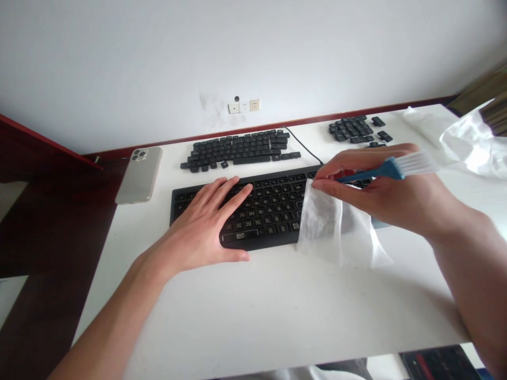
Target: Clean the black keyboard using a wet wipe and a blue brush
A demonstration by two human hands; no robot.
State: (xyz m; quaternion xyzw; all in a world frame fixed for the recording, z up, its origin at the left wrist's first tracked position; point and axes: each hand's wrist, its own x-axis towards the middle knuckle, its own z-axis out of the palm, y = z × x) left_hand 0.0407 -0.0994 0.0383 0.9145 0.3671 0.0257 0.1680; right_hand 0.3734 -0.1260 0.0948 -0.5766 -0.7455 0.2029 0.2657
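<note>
A black keyboard [273,206] with its keycaps off lies on the white desk [245,316], its bare switch sockets showing. My left hand [202,227] rests on the keyboard's left part, fingers spread and thumb along its front edge. Over the right part, my right hand [380,190] pinches a thin white tissue [322,221] between thumb and finger. The tissue hangs down across the keyboard onto the desk. A brush [390,169] with a blue handle and pale bristles is also in my right hand, bristles pointing right. Part of the keyboard is hidden behind the tissue and hand.
Removed keycaps [241,148] sit in rows behind the keyboard, with another group of keycaps [350,129] at the back right. A phone [139,174] lies at left. Crumpled white plastic [471,142] is at right. A cable [303,143] runs toward the wall, below several sockets [244,106].
</note>
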